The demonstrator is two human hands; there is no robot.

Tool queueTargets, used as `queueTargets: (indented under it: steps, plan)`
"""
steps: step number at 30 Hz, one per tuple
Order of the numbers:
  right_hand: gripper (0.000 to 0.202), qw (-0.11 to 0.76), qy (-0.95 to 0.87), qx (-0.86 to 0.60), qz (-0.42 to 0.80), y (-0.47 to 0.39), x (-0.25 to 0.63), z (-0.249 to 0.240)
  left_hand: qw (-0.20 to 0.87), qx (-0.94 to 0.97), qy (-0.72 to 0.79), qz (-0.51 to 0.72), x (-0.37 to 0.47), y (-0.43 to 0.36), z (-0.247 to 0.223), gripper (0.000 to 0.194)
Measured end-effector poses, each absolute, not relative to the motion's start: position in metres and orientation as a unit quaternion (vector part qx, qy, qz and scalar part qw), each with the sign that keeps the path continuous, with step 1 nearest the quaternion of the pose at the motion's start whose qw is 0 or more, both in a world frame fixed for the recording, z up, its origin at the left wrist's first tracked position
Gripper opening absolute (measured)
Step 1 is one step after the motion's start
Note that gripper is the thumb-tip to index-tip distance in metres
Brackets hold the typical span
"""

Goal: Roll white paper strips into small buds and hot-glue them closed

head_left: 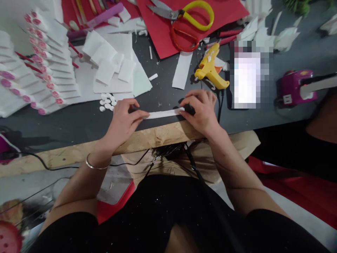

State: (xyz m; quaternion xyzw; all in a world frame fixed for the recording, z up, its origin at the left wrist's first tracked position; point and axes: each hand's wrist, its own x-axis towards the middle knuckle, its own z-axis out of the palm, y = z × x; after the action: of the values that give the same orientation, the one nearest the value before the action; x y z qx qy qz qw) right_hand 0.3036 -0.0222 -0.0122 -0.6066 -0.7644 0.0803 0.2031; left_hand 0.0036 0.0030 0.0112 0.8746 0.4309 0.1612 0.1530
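Observation:
A narrow white strip [164,113] lies flat on the dark grey table [79,121] near its wooden front edge. My left hand [125,117] presses the strip's left end down with its fingertips. My right hand [201,109] covers the strip's right end and grips a small black object [190,109] there, mostly hidden under the fingers. A yellow glue gun [210,68] lies just beyond my right hand, its black cord running down past it.
Scissors with yellow and red handles [189,21] rest on red paper at the back. White paper squares [110,63] and small white bits [107,102] lie at centre-left. Rows of white pieces with pink tips [39,66] fill the left. A purple device [296,86] sits at right.

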Motion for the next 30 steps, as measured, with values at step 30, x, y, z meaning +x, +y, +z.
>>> queueTargets:
  steps: [30]
  plan:
    - [0.040,0.048,-0.902,-0.429,-0.002,-0.010,0.296,0.019,0.006,0.945,0.325,0.041,0.028,0.007,0.025,0.030]
